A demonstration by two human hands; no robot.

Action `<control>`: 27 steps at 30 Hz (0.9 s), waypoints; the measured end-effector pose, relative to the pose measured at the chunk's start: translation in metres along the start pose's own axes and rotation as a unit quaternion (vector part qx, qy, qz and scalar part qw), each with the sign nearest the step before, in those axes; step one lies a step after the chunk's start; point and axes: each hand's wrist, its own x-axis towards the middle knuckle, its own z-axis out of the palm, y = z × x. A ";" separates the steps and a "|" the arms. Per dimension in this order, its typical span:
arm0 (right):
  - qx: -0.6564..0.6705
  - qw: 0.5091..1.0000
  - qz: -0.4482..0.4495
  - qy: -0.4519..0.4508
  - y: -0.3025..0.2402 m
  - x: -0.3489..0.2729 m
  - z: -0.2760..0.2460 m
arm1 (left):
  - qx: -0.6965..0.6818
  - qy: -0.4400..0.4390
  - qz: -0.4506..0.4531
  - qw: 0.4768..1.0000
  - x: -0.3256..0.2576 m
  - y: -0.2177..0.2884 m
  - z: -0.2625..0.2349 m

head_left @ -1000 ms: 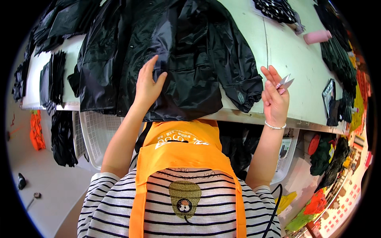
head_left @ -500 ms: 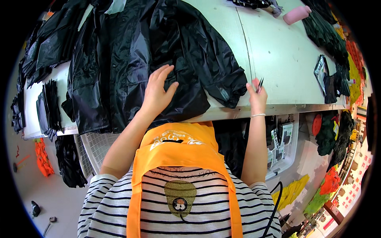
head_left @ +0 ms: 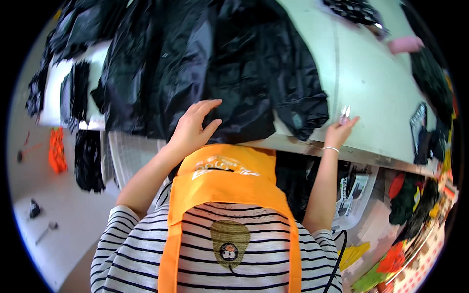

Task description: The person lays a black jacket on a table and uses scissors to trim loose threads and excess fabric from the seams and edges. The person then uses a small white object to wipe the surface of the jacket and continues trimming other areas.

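Observation:
A shiny black jacket (head_left: pixel 234 73) lies spread on the pale table, its lower edge at the near side and one sleeve (head_left: pixel 295 93) reaching right. My left hand (head_left: pixel 193 127) is over the jacket's lower front, fingers apart, holding nothing; whether it touches the cloth I cannot tell. To the right of the sleeve cuff, my right hand (head_left: pixel 342 133) is closed around a pair of small thread snips (head_left: pixel 345 113), their two points facing away from me. Motion blurs the picture a little.
Folded black garments (head_left: pixel 75 93) are stacked on the left. A pink bottle (head_left: pixel 405 45) lies at the far right, near more dark garments (head_left: pixel 430 73). Below the table edge sit a white basket (head_left: pixel 129 156) and a clear bin (head_left: pixel 369 188) of packets.
My right hand has moved right, away from the sleeve cuff, with the snips turned in it. My left hand is nearer the jacket's lower edge. The whole view has shifted and tilted.

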 end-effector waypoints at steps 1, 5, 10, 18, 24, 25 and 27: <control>-0.002 0.999 -0.040 0.008 0.005 0.000 0.003 | -0.026 -0.027 -0.050 0.998 -0.015 -0.003 -0.006; 0.031 0.988 -0.145 0.037 0.018 -0.009 0.013 | -0.053 -0.113 -0.209 0.970 -0.085 -0.029 -0.018; 0.015 0.983 -0.172 0.066 -0.015 -0.020 -0.009 | -0.120 -0.119 -0.167 0.971 -0.148 -0.052 0.005; 0.214 0.927 -0.302 -0.053 -0.140 -0.113 -0.011 | -0.105 -0.310 -0.274 0.904 -0.120 -0.106 0.056; 0.254 0.879 -0.289 -0.281 -0.200 -0.239 -0.002 | -0.130 -0.247 -0.113 0.953 -0.116 -0.119 0.064; 0.242 0.865 -0.309 -0.313 -0.204 -0.253 -0.001 | -0.137 -0.245 -0.106 0.954 -0.117 -0.122 0.064; 0.231 0.842 -0.303 -0.382 -0.204 -0.287 0.001 | -0.152 -0.240 -0.101 0.953 -0.129 -0.126 0.067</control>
